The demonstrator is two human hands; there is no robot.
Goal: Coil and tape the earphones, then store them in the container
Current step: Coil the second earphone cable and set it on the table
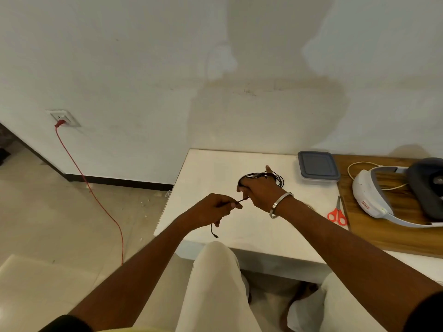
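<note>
Left hand (211,209) above white table (215,168), fingers curled round loose end of black earphones (261,178); plug end dangles below fist. Right hand (260,191) farther over table, cable loops wound round its fingers, thumb raised. Lidded container (318,167) at table's back right; red scissors (337,213) on right edge.

Even, soft indoor light; no hard highlights or glare are noted. Broad, diffuse shadows are cast on the white wall (215,68) behind the white table (251,224), with a darker patch just above the tabletop. Strong wide-angle distortion is seen: the table edges and skirting are bowed toward the frame borders. Slight softness is observed throughout, and the thin earphone cable (261,175) is poorly resolved.
</note>
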